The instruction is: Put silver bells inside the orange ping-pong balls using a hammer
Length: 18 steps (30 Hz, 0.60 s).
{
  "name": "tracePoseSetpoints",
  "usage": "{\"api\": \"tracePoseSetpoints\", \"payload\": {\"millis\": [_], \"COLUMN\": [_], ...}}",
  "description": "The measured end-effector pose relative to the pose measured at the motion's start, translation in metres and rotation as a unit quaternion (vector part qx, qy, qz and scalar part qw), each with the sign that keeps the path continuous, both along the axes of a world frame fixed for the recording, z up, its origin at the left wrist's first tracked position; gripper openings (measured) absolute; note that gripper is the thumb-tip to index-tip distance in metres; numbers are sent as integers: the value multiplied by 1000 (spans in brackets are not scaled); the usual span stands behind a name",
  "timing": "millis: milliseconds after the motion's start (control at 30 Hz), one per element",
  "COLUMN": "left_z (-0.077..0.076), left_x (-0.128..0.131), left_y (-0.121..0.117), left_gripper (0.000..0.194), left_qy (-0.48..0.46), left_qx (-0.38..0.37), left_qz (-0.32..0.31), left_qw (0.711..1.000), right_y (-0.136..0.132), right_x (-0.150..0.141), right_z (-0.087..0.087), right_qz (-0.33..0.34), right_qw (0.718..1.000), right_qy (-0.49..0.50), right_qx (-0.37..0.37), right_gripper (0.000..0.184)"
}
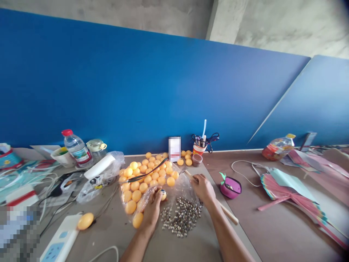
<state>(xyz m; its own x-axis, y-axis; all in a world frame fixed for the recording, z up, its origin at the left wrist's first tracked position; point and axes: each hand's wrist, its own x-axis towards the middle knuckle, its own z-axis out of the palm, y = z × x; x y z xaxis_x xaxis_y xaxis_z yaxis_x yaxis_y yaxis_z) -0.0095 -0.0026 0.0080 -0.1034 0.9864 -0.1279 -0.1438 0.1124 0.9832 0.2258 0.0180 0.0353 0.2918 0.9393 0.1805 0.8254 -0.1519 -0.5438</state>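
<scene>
My left hand (153, 206) is closed around an orange ball (163, 195) with a dark, shiny patch on its top. My right hand (203, 189) grips a long pale wooden stick (228, 212), slanting from upper left to lower right; its far end looks darker, its kind unclear. Between my forearms lies a loose pile of small shiny metal beads (182, 217). Many more orange balls (147, 179) rest in a clear plastic bag just beyond my left hand. A black strap (148, 172) lies across them.
At the back stand a cup (199, 149) of pens and scissors, a small brown tub (197, 160) and a white card (175, 154). Right are a purple pouch (230, 187) and pink fan (283, 189). Left are a water bottle (77, 148), cables and a power strip (60, 238).
</scene>
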Motion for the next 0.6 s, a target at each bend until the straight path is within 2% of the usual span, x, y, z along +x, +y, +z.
{"api": "tracePoseSetpoints", "payload": {"millis": [133,300,500,600], "left_z": [-5,1,0,-1], "left_x": [1,4,1,0], "left_y": [2,4,8,9], "left_gripper": [40,40,40,42], "left_qy": [-89,-166,-178,-170], "left_qx": [-26,-25,-22,-18], "left_qz": [-17,0,2,5], "left_qw": [996,986,984,985], "right_y": [1,1,2,5], "right_x": [1,-1,-2,-2], "right_z": [-6,-4,-9,-10], "right_qz": [-24,-26,-11,-30], "right_qw": [997,992,989,996], "right_qy": [-37,-55,-107,-72], "right_qx": [-64,-112,-98,-47], "right_gripper": [17,19,18,23]}}
